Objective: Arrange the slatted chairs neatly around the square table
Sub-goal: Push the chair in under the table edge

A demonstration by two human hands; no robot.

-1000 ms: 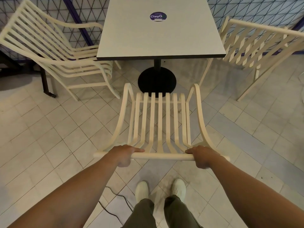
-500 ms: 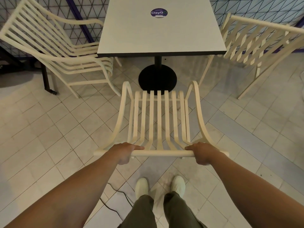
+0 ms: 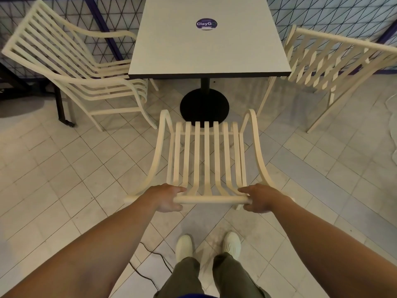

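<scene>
In the head view, the far edge of the desk was cut off by the frame top, and the right chair was cropped at the right edge. The near chair's legs were mostly hidden beneath its slats. Its top rail was held in a closed grip by the left hand and the right hand, the seat pointed at the desk's black base. The left chair stood angled, its seat partly tucked under the desk. A dark cable lay on the tiled floor near the shoes.
</scene>
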